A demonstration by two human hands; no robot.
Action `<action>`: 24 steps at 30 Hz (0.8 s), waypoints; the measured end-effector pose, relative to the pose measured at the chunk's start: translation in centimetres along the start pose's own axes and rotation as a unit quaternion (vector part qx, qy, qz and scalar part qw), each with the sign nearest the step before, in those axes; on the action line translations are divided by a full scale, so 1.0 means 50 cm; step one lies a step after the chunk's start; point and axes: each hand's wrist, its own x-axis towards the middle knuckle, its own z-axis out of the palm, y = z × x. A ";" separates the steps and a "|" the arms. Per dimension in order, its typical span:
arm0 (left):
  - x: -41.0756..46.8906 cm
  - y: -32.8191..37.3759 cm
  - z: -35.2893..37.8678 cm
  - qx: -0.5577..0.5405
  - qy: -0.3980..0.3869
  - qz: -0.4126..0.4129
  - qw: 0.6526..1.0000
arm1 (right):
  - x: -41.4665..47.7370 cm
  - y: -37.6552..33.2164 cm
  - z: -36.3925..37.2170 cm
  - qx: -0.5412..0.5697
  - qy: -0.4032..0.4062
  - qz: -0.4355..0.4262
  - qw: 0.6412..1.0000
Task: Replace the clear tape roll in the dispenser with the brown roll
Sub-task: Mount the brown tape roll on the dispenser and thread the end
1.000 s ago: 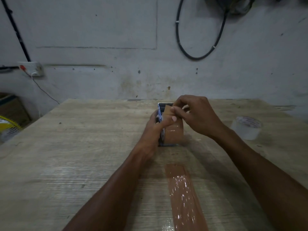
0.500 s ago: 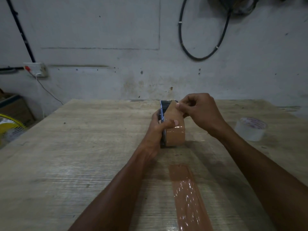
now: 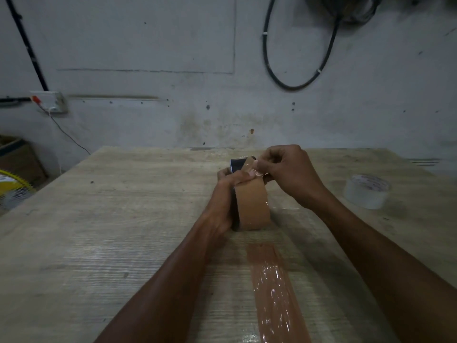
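Note:
The brown tape roll (image 3: pixel 252 206) stands on edge in the dark dispenser (image 3: pixel 237 165) at the middle of the wooden table (image 3: pixel 123 219). My left hand (image 3: pixel 223 194) grips the dispenser and roll from the left, thumb on top of the roll. My right hand (image 3: pixel 289 174) pinches the loose brown tape end at the top of the roll, over the dispenser's front. The clear tape roll (image 3: pixel 367 191) lies flat on the table to the right, apart from both hands.
A strip of brown tape (image 3: pixel 274 293) is stuck flat on the table in front of me. A wall runs behind the table's far edge with a hanging black cable (image 3: pixel 296 80). A yellow fan (image 3: pixel 12 189) and a cardboard box (image 3: pixel 17 157) sit off the left.
My right hand has drawn the brown tape end a little further up and over the dispenser's front. My left hand keeps its grip. The clear roll has not moved.

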 end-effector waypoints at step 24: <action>-0.004 0.009 -0.007 0.029 0.024 0.045 0.998 | -0.007 -0.003 0.041 0.186 0.034 0.200 0.961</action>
